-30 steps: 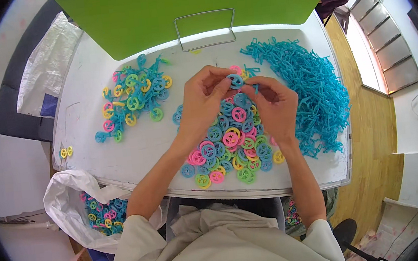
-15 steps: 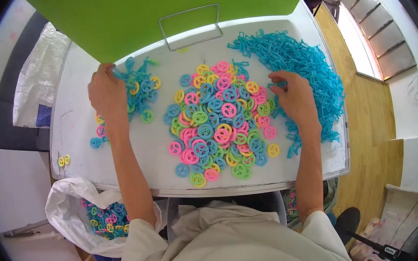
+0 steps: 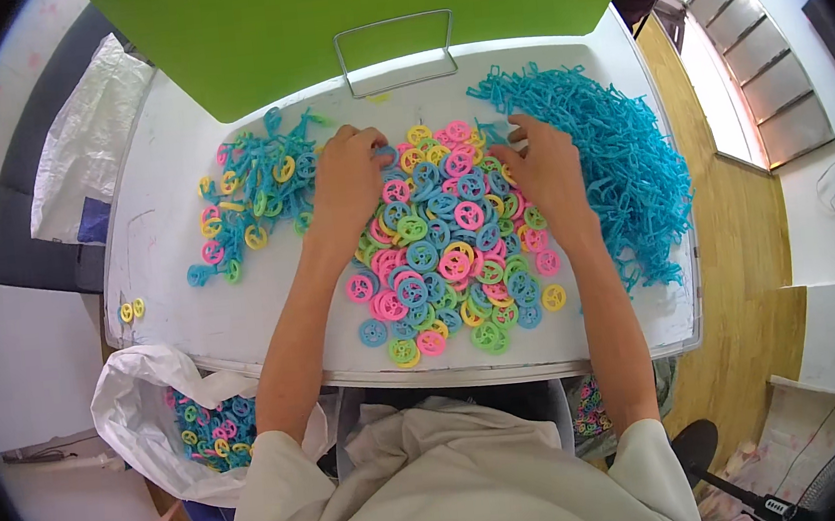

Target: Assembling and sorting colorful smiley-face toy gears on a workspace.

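Observation:
A heap of small plastic wheels (image 3: 456, 259) in pink, blue, yellow and green lies mid-table. At its upper left edge my left hand (image 3: 349, 175) has its fingers closed on a blue wheel (image 3: 386, 156). My right hand (image 3: 548, 170) is at the heap's upper right, its thumb and forefinger curled toward each other; what they hold, if anything, is too small to make out. Loose blue clips (image 3: 490, 134) lie beside its fingertips. Right of that hand spreads a large pile of blue plastic clips (image 3: 619, 156). Clips joined with wheels (image 3: 264, 180) form a smaller cluster left of my left hand.
A green panel (image 3: 364, 14) with a wire handle (image 3: 393, 22) stands along the table's far side. Two yellow wheels (image 3: 132, 309) lie near the left edge. Below the table's near left edge, a white sack (image 3: 135, 408) holds similar pieces. A fan (image 3: 697, 447) stands lower right.
My left hand has moved right, from the cluster to the wheel heap, leaving the cluster uncovered. My right hand has shifted left and slightly up, from the clip pile toward the wheels.

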{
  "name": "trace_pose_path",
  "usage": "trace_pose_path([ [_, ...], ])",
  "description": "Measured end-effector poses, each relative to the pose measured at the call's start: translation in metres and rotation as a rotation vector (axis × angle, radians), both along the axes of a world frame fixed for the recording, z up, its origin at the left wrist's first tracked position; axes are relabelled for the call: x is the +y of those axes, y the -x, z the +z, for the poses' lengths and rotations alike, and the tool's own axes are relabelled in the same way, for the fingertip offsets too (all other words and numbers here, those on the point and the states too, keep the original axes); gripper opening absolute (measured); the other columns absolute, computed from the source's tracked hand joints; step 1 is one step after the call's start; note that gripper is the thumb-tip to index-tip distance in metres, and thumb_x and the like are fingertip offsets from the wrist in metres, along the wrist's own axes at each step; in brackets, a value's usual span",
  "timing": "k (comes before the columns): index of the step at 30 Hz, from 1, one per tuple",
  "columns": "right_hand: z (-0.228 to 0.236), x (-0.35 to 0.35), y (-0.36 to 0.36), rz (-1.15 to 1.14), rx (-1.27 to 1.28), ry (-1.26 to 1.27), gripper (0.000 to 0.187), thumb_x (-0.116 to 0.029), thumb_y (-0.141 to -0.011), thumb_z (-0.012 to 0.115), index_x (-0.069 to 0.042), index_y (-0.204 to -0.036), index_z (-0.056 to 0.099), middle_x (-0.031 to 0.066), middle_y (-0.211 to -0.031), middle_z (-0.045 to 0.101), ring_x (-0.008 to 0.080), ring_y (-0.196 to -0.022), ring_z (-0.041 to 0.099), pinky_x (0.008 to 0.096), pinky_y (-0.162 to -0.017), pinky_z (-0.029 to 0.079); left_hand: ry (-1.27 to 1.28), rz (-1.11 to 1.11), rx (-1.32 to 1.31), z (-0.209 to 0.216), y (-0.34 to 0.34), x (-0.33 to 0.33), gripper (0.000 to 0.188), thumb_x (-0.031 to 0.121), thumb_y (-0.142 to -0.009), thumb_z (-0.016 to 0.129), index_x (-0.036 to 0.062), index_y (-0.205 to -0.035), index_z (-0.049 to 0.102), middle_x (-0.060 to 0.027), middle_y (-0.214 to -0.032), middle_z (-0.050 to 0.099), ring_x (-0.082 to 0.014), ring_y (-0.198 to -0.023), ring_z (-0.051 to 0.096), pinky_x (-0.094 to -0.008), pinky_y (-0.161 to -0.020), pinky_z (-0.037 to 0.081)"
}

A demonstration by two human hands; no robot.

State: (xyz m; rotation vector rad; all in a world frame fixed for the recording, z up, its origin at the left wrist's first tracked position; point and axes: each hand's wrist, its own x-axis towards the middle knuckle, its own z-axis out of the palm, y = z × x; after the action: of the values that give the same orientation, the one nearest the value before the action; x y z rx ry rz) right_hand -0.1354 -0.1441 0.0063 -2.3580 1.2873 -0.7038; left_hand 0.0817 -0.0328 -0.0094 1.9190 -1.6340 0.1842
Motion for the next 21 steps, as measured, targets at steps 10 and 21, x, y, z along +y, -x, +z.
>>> trace_pose_path([
  [10,0.016,0.008,0.013,0.133,-0.648,-0.654,0.052,-0.002,-0.083,0.062,-0.004,-0.133,0.046,0.014,-0.096,0.065,0.0219,-0.087,0.067,0.0299,-0.078,0.054,-0.111,-0.143,1.036,0.053,0.036,0.004,0.023,0.016,-0.087,0.065,0.0016,-0.104,0.062,-0.0048,-0.085,0.064,-0.0114,-0.075,0.06,-0.0254,-0.066,0.049],
  [21,0.028,0.027,0.009,0.224,-0.763,-0.886,0.023,-0.003,-0.082,0.069,-0.001,-0.103,0.06,0.0114,-0.09,0.067,0.0162,-0.083,0.066,0.0279,-0.076,0.055,-0.062,-0.261,1.291,0.05,0.061,0.004,0.021,0.013,-0.088,0.065,-0.0036,-0.1,0.06,-0.0059,-0.086,0.065,-0.0088,-0.073,0.061,-0.0219,-0.062,0.05],
])
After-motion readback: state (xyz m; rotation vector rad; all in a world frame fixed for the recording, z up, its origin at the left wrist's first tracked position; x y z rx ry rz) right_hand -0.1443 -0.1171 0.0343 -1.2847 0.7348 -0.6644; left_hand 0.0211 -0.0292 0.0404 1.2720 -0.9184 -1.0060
